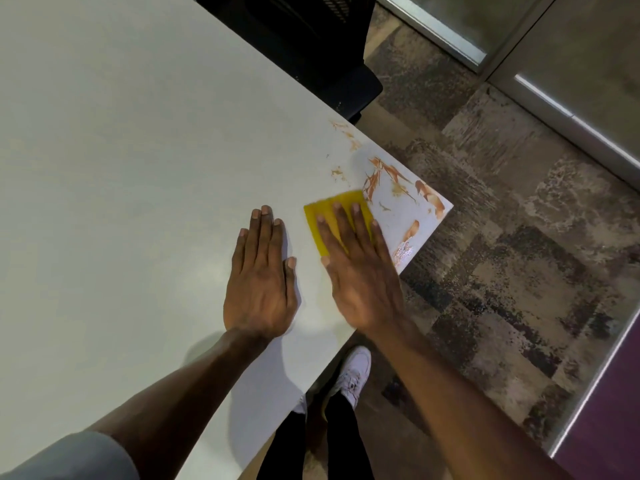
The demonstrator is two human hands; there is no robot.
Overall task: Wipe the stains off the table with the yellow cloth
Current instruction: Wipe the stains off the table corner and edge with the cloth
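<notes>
A folded yellow cloth [325,216] lies flat on the white table [121,150], near its right corner. My right hand [360,268] presses down on the cloth with flat, spread fingers, covering its lower right part. Orange-brown stains [384,180] smear the corner just beyond the cloth, with more streaks along the right edge [408,237] and a few small marks farther back [346,133]. My left hand [261,275] rests flat on the bare tabletop to the left of the cloth, holding nothing.
The table's corner [450,205] and right edge drop off to patterned carpet [502,254]. A black chair [311,46] stands behind the far edge. My legs and a white shoe [353,372] are below the near edge. Metal-framed wall panels [571,116] run along the right.
</notes>
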